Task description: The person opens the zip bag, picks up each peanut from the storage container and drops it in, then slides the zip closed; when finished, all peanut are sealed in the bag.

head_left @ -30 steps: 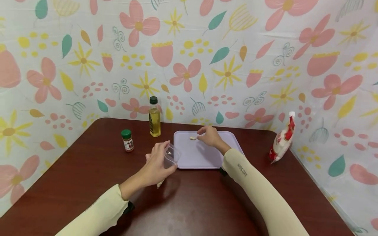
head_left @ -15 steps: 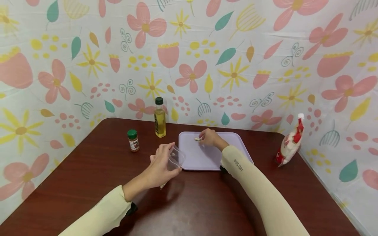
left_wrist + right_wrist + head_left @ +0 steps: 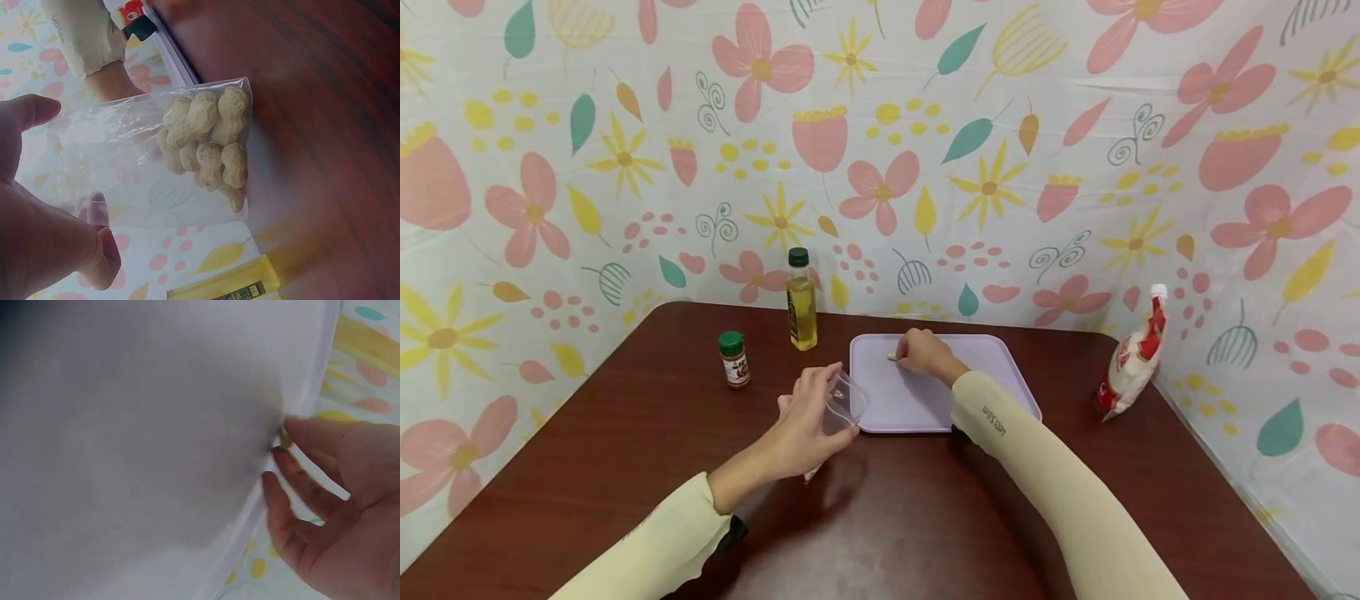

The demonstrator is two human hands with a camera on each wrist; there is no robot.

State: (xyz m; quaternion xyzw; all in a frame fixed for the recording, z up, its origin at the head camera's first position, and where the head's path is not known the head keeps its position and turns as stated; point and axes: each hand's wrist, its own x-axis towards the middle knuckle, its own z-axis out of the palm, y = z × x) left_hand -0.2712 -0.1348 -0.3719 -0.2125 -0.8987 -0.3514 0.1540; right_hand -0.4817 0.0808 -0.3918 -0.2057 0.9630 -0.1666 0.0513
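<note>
My left hand [image 3: 805, 425] holds a clear plastic bag [image 3: 125, 156] upright by its spread-open mouth, in front of the tray's left corner. Several unshelled peanuts [image 3: 206, 131] lie at the bottom of the bag, best seen in the left wrist view. On the far left part of a pale lilac tray [image 3: 917, 404], my right hand [image 3: 923, 353] pinches a peanut [image 3: 892, 357] between thumb and fingertips. Most of that peanut is hidden by the fingers; a bit of it shows in the right wrist view, close over the tray surface.
A green-capped spice jar [image 3: 734, 360] and a bottle of yellow oil [image 3: 802, 304] stand left of the tray. At the right edge of the dark wooden table [image 3: 887, 533] stands a red and white spouted pouch [image 3: 1131, 362]. A flowered cloth [image 3: 880, 125] hangs behind the table.
My right hand has moved a little left on the tray, its fingertips coming together on the peanut. The left hand with the bag has stayed nearly still; the head view shifted slightly.
</note>
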